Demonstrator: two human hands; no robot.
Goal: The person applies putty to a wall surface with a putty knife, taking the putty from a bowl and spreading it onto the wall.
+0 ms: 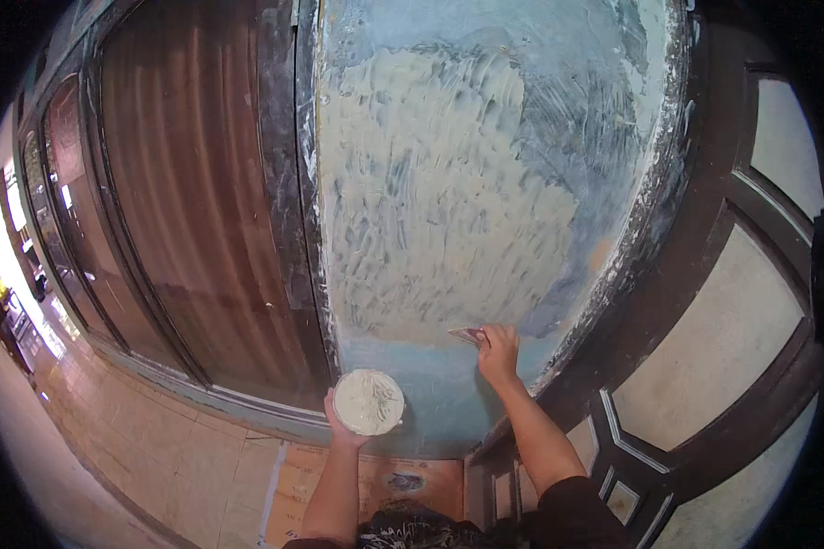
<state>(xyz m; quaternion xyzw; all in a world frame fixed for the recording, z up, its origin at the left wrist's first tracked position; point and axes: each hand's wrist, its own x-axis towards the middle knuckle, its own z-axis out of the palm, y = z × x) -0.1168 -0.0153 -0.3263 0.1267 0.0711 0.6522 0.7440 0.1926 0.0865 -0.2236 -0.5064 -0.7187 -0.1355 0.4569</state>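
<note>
My left hand (341, 428) is closed around the side of a round white tub (368, 403), which holds a pale, creamy paste with grey streaks. A putty knife (467, 335) sits in my right hand (498, 353), its blade against the wall or very close to it. That blade is at the lower edge of a cream putty layer (439, 201), spread in rough, streaky strokes. Around the layer the wall (421, 366) shows blue-grey, smooth below and scratched at the upper right. The fingers of my left hand are partly hidden by the tub.
On the left stands a dark-framed glass panel (183, 183) with a brown curtain behind it. A dark wooden door with pale panels (714, 339) closes in on the right. Cardboard (302, 485) lies on the tiled floor (192, 467) below, with a dark smear on it.
</note>
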